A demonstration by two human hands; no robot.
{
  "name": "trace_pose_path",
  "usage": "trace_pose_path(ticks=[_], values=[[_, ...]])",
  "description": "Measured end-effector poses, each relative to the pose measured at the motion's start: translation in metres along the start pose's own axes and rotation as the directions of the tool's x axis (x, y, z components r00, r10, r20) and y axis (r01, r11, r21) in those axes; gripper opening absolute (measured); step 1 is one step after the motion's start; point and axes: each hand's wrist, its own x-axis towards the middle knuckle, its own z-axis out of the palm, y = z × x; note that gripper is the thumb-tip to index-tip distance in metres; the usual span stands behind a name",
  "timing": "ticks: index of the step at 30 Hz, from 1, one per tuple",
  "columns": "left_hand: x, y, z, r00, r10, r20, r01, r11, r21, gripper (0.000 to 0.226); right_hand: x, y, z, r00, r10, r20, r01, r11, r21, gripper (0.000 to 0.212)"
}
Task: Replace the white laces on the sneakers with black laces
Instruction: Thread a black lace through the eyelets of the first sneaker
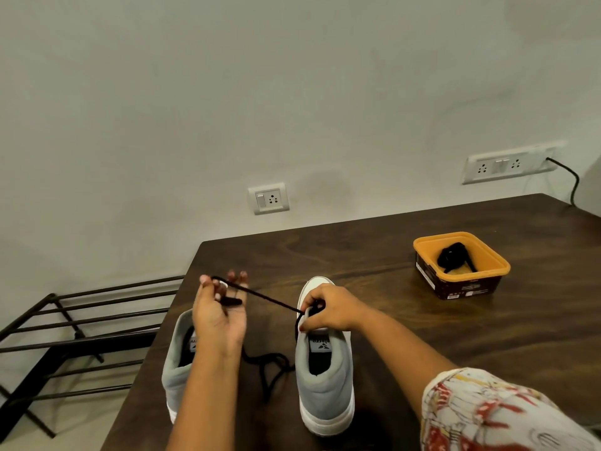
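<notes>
**Trainee:** Where does the work stand, starting nearest the wearer?

**Technician:** Reference item: the right sneaker point(325, 379), heel toward the viewer on the table point(422, 336). The left sneaker point(177, 379) stands to its left, parallel and apart. No white lace shows on either shoe. Judged from this, removal is done and threading is under way.

**Trainee:** Where is the black lace?

**Technician:** The black lace point(270, 299) has slack lying in loose loops just left of the right sneaker's heel. It is probably left there so that length can feed freely without snagging. Beyond the slack, one run stretches taut from the right sneaker's front eyelets, up and to the left.

**Trainee:** Hand states?

**Technician:** The right hand point(328, 312) rests on the right sneaker's throat, fingers curled, pinching the lace at the eyelets. This grip also appears to pin the shoe in place. The left hand point(218, 315) is raised to the left of the right sneaker, palm toward the viewer. It has the lace caught between thumb and fingers, with the other fingertips upright. The likely purpose is tension, so the run draws through cleanly. Which eyelet is in use cannot be told.

**Trainee:** Farther out?

**Technician:** Beyond and to the right of the right sneaker, well apart, an orange-rimmed tub point(461, 284) holds a second black lace point(450, 257). It is presumably staged for the left sneaker.
</notes>
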Motion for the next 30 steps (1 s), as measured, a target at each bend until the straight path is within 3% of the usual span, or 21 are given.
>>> trace_pose_path(ticks=[1,2,3,5,6,7,9,11,13,15,17,20,21,22,25,28,30], values=[[-0.003,-0.003,0.000,0.999,-0.032,0.025,0.031,0.997,0.067,0.029,0.000,0.000,-0.001,1.000,0.002,0.002,-0.002,1.000,0.008,0.030],[-0.005,-0.006,0.001,0.997,-0.050,0.059,0.036,0.974,0.225,0.033,-0.001,0.000,-0.001,1.000,0.007,0.003,-0.007,1.000,0.015,0.031],[-0.005,-0.010,0.000,0.995,-0.030,0.091,-0.017,0.883,0.470,0.034,-0.002,0.000,-0.002,1.000,0.010,0.005,-0.011,1.000,0.020,0.031],[0.001,-0.016,-0.009,0.978,0.052,0.201,-0.203,0.449,0.870,0.032,-0.002,0.003,-0.004,1.000,0.014,0.002,-0.014,1.000,0.019,0.033],[0.005,-0.018,-0.016,0.970,0.050,0.237,-0.242,0.234,0.941,0.029,-0.002,0.004,-0.004,1.000,0.012,0.001,-0.012,1.000,0.018,0.035],[0.008,-0.020,-0.022,0.972,-0.008,0.236,-0.234,0.101,0.967,0.024,-0.002,0.004,-0.004,1.000,0.009,0.006,-0.009,1.000,0.016,0.036],[0.006,-0.028,-0.028,0.967,-0.201,0.155,-0.164,-0.032,0.986,0.005,-0.003,0.004,-0.007,1.000,0.001,0.017,-0.001,1.000,0.001,0.041],[0.002,-0.042,-0.031,0.937,-0.338,0.093,-0.166,-0.195,0.967,0.014,-0.003,0.007,-0.011,1.000,-0.004,0.015,0.005,0.999,-0.050,0.047],[-0.004,-0.054,-0.029,0.927,-0.355,0.118,-0.220,-0.263,0.939,0.016,-0.004,0.011,-0.015,1.000,0.009,-0.014,-0.010,0.996,-0.092,0.051],[-0.006,-0.063,-0.026,0.923,-0.354,0.153,-0.246,-0.236,0.940,0.011,-0.005,0.015,-0.017,0.998,0.056,-0.043,-0.059,0.995,-0.081,0.053],[-0.003,-0.065,-0.024,0.926,-0.337,0.167,-0.256,-0.239,0.937,0.021,-0.004,0.018,-0.018,0.994,0.105,-0.040,-0.107,0.992,-0.059,0.049],[0.007,-0.056,-0.022,0.953,-0.230,0.196,-0.280,-0.425,0.861,0.023,-0.003,0.019,-0.017,0.989,0.145,-0.017,-0.145,0.989,-0.034,0.037],[0.006,-0.050,-0.019,0.968,-0.164,0.188,-0.241,-0.424,0.873,0.025,-0.002,0.018,-0.016,0.988,0.154,-0.023,-0.155,0.987,-0.044,0.033],[0.005,-0.045,-0.016,0.977,-0.116,0.178,-0.208,-0.352,0.912,0.029,-0.002,0.017,-0.016,0.987,0.158,-0.036,-0.160,0.985,-0.069,0.031],[-0.012,-0.035,-0.002,0.977,-0.138,0.160,-0.137,0.167,0.976,0.033,-0.001,0.013,-0.018,0.990,0.090,-0.104,-0.109,0.976,-0.191,0.024],[-0.028,-0.035,0.019,0.962,-0.181,0.203,-0.029,0.674,0.738,0.027,-0.004,-0.006,-0.020,0.995,-0.024,-0.099,0.031,0.997,0.075,0.012],[-0.033,-0.040,0.029,0.960,-0.168,0.223,0.003,0.805,0.593,0.022,-0.007,-0.019,-0.018,0.995,-0.094,0.026,0.085,0.969,0.234,0.013]])
